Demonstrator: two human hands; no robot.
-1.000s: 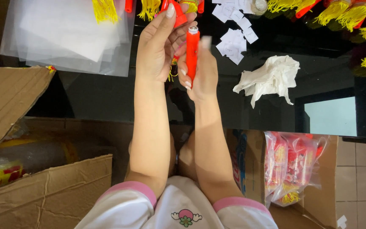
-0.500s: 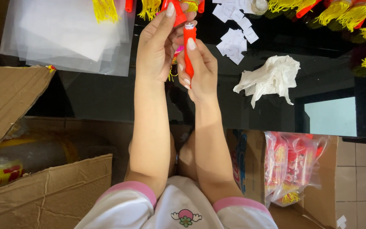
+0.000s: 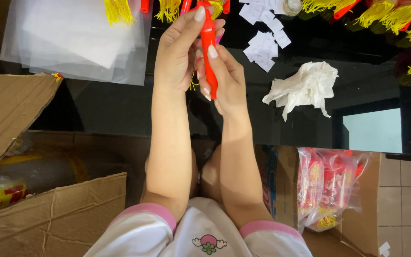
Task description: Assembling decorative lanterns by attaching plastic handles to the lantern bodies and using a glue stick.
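Item: slim red plastic tube ornament (image 3: 209, 52), upright above the glossy black tabletop (image 3: 134, 109). Your left hand (image 3: 179, 52) pinches its upper end; your right hand (image 3: 224, 78) clasps the lower end. Keep both grips firm, tube straight, clear of the crumpled white tissue (image 3: 305, 88).

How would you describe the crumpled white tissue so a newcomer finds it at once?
Start at the black glossy tabletop. Look beyond the right hand, towards the yellow tassels. The crumpled white tissue lies there, one soft wrinkled lump, unlike the flat small paper squares nearby.
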